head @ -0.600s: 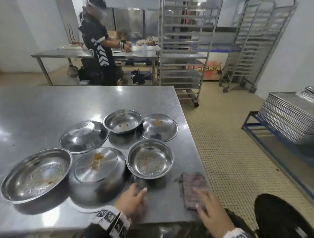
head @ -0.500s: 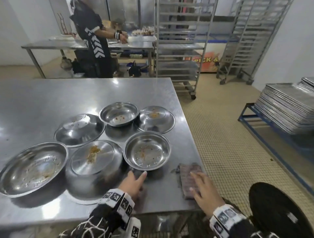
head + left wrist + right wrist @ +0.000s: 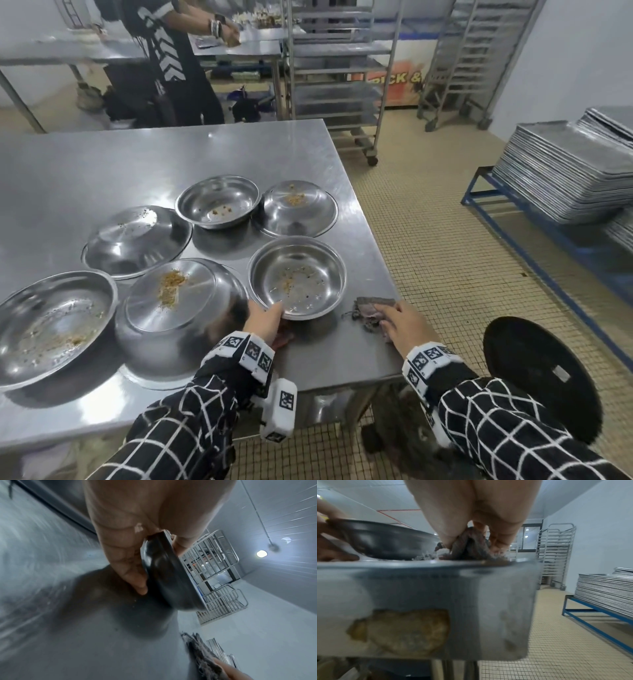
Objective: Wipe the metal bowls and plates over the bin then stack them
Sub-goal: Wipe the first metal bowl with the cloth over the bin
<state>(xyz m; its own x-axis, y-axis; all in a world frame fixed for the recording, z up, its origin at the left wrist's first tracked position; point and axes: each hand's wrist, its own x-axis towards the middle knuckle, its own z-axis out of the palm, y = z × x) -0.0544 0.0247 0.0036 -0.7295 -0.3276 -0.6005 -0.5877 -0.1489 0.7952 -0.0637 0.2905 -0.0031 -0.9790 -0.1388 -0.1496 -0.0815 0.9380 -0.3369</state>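
1. Pinching the near rim of the closest bowl [image 3: 297, 278], the left hand [image 3: 263, 323] has its thumb over the lip and its fingers [image 3: 126, 566] tucked under the outside wall, so that grip is clamped on the bowl. The bowl looks tipped up a bit on the near side in the left wrist view.
2. Just to the right of that grip, the right hand [image 3: 402, 325] is bunched round the cloth [image 3: 371, 310], fingers curled into it, right at the corner of the surface [image 3: 102, 164].
3. What matters next, I reckon: the bin [image 3: 541, 380] sits low on the floor to the right, past the cloth hand, so the bowl has to travel across and off the edge that way.
4. Further out to the left and beyond the bowl grip are five more crumb-covered dishes, nothing stacked yet.
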